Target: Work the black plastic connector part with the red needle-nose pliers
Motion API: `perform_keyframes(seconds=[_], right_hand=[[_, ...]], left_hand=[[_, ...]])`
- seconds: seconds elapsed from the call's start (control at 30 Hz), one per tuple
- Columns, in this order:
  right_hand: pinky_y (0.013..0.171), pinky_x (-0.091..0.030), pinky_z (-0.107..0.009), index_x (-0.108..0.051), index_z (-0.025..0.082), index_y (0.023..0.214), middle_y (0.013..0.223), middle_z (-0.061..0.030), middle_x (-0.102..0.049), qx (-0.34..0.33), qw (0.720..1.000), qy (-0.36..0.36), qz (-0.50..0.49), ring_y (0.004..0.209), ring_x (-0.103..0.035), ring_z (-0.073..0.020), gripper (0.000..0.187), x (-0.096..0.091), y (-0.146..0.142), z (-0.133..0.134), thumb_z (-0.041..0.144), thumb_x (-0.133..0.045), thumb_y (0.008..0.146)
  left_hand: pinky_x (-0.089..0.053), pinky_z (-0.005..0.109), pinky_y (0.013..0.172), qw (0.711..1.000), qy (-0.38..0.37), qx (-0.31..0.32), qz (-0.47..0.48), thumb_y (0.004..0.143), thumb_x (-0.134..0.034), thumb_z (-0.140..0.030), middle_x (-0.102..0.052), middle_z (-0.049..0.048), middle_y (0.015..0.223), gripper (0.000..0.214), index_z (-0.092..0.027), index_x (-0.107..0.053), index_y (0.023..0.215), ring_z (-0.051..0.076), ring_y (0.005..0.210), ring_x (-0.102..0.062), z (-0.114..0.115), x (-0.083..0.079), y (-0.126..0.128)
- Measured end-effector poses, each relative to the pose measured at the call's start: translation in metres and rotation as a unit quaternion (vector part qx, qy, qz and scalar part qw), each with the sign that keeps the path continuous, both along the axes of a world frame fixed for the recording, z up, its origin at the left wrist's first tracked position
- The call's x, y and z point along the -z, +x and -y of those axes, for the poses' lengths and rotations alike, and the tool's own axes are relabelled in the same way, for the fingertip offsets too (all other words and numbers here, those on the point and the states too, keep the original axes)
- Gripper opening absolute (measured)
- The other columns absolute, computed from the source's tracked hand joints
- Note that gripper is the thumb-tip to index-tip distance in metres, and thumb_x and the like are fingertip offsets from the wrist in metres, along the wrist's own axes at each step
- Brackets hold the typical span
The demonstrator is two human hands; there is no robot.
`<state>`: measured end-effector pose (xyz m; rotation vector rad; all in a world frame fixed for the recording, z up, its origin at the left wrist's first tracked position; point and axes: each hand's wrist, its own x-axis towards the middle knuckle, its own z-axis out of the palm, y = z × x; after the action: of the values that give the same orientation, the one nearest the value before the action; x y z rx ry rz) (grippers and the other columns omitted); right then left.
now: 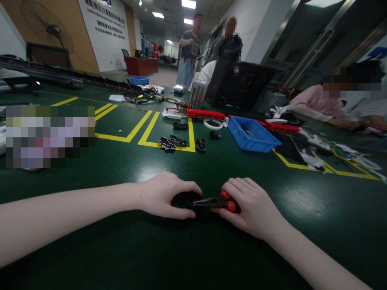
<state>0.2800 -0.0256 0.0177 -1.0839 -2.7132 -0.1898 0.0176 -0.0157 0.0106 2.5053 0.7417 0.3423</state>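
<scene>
My left hand [165,195] is closed around a dark, rounded black part [182,199] low over the green table; its exact kind is hard to make out. In my right hand [250,205] I grip needle-nose pliers [211,201] by their red handles. The metal jaws point left and reach the black part, but whether they pinch it I cannot tell. Beyond my hands lie several small black plastic pieces [177,141], some inside a yellow-taped outline. Another black piece [200,145] rests just right of that outline.
A blue bin [254,135] stands ahead to the right, near a white ring [213,124] and red strips [205,114]. Cables [347,151] and scraps lie at the right. Two people stand behind the table; another person's arm [314,112] rests at the far right.
</scene>
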Motion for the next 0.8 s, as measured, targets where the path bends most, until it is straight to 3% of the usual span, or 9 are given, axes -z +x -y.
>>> perform_keyframes(seconds=[0.8], right_hand=[[0.065, -0.035, -0.032, -0.055, 0.019, 0.078, 0.076, -0.0050, -0.058, -0.015, 1.000, 0.023, -0.010, 0.067, -0.051, -0.0193, 0.032, -0.0056, 0.0070, -0.0010, 0.049, -0.054, 0.088]], left_hand=[[-0.041, 0.024, 0.061, 0.998, -0.032, 0.040, 0.033, 0.088, -0.064, -0.042, -0.070, 0.0037, 0.089, 0.040, -0.020, -0.057, 0.120, 0.018, 0.073, -0.064, 0.0007, -0.0027, 0.0000]])
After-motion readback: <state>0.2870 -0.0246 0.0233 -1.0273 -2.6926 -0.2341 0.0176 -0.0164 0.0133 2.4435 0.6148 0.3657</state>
